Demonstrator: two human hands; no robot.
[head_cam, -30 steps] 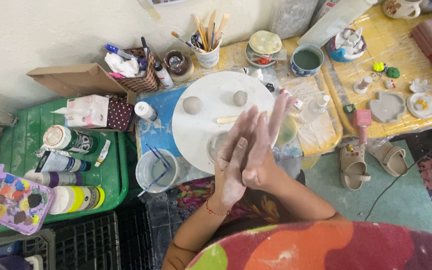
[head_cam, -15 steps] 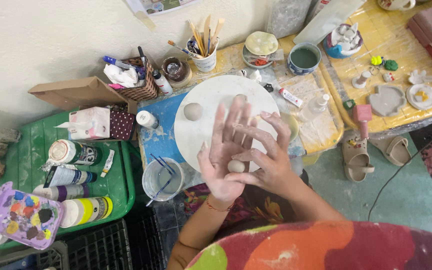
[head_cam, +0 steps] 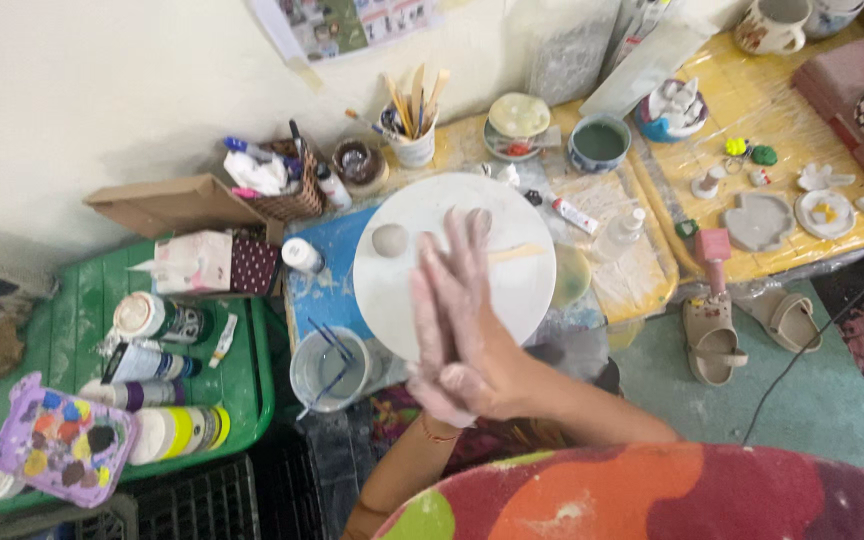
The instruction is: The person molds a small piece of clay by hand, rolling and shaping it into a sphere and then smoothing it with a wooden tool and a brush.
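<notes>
Pressing palm to palm, the left hand (head_cam: pixel 432 320) and right hand (head_cam: pixel 472 300) hover flat over the white round board (head_cam: pixel 512 290); nothing visible between them, clay ball (head_cam: pixel 389 240) at ten o'clock.

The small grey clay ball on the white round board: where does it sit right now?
In the head view the clay ball lies on the left part of the white round board, just left of the fingertips of the pressed-together hands, apart from them.

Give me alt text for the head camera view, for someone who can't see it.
Seen from above, a person's left hand and right hand press flat together, palm to palm, over a round white board bearing a small grey clay ball. A water cup, paint bottles and a colourful palette lie alongside.
</notes>
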